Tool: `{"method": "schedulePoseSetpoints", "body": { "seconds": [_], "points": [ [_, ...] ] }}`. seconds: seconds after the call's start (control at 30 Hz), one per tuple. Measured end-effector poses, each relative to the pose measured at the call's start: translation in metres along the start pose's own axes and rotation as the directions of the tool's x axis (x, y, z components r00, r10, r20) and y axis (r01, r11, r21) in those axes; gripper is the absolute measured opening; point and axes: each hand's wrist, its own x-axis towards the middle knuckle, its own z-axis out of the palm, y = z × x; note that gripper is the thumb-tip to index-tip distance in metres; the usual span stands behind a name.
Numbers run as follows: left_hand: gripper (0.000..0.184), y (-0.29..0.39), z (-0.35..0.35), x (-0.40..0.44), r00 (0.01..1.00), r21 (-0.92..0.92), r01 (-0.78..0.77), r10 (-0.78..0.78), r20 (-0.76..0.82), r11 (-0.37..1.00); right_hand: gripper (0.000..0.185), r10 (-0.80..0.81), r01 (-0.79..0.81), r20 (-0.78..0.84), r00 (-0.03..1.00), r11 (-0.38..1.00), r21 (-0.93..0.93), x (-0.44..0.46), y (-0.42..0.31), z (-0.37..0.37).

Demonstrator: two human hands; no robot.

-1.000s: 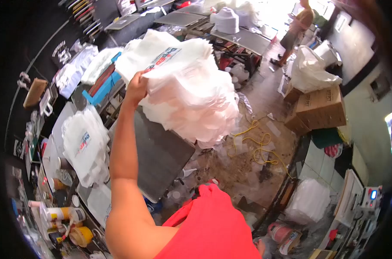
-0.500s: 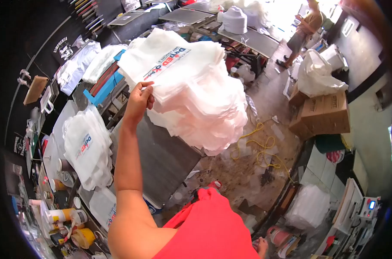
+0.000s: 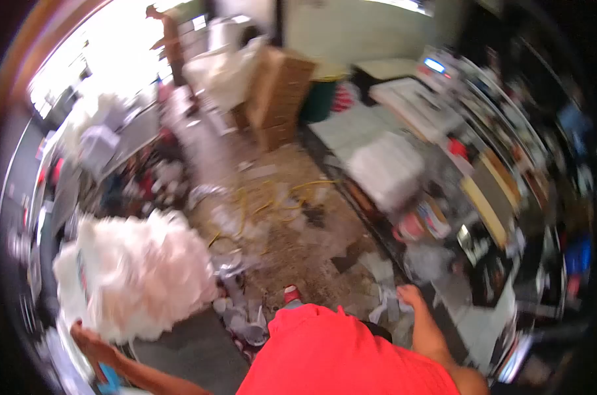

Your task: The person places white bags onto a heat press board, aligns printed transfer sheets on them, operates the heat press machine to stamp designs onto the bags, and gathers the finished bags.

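Note:
A thick pile of white printed bags (image 3: 137,276) lies on a dark board (image 3: 193,352) at lower left. My left hand (image 3: 94,343) is at the near left edge of this pile, its fingers smeared by motion; whether they grip a bag or only rest beside it cannot be told. My right hand (image 3: 412,297) hangs at my right side above the littered floor, fingers curled in, with nothing visible in them. The print on the bags is turned edge-on and unreadable.
Cardboard boxes (image 3: 279,99) stand ahead with a white sack beside them. Yellow cord (image 3: 265,201) and scraps lie across the floor (image 3: 298,250). On the right are a wrapped white bundle (image 3: 385,171) and a machine with a lit display (image 3: 435,64). Another person (image 3: 172,46) stands far off.
My view has swung right, so the bag pile now sits at lower left. My left hand was pinching the pile's edge before. My right arm has come further into view.

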Motion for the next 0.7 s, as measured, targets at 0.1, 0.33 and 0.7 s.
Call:
{"method": "schedulePoseSetpoints", "body": {
  "seconds": [0.1, 0.33, 0.7],
  "points": [
    [0.034, 0.22, -0.079, 0.127, 0.601, -0.652, 0.715, -0.697, 0.39, 0.252, 0.028, 0.103, -0.095, -0.006, 0.995, 0.935, 0.342, -0.023, 0.013, -0.001],
    [0.021, 0.456, -0.251, 0.184, 0.955, -0.978, -0.052, 0.276, -0.107, -0.2, 0.031, 0.256, -0.2, -0.028, 0.966, 0.814, 0.546, -0.065, 0.209, 0.033],
    [0.02, 0.585, -0.446, 0.261, 0.494, -0.251, 0.457, 0.478, -0.726, -0.853, 0.025, 0.746, -0.694, 0.239, 0.622, 0.383, 0.61, -0.288, 0.415, 0.119]
  ]
}}
